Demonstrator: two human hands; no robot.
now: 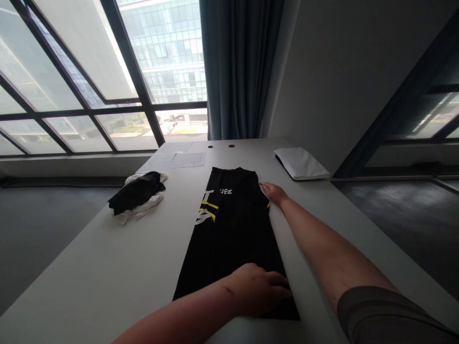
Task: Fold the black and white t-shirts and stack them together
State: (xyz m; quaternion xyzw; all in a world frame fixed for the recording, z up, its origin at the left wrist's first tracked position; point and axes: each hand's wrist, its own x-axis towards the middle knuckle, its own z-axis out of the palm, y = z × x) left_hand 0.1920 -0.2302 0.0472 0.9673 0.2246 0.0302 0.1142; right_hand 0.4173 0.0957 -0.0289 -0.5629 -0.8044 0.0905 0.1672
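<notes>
A black garment (233, 229) with white and yellow print lies folded into a long narrow strip down the middle of the white table (107, 267). My left hand (260, 289) rests flat on its near end, fingers stretched toward the right edge. My right hand (274, 192) reaches out to the far right edge of the strip, fingers extended and touching the cloth there. Neither hand holds anything.
A crumpled pile of black and white clothes (138, 197) sits to the left. Paper sheets (186, 159) lie at the far end, a folded white cloth (300, 163) at the far right. Windows and a dark curtain (238, 67) stand behind the table.
</notes>
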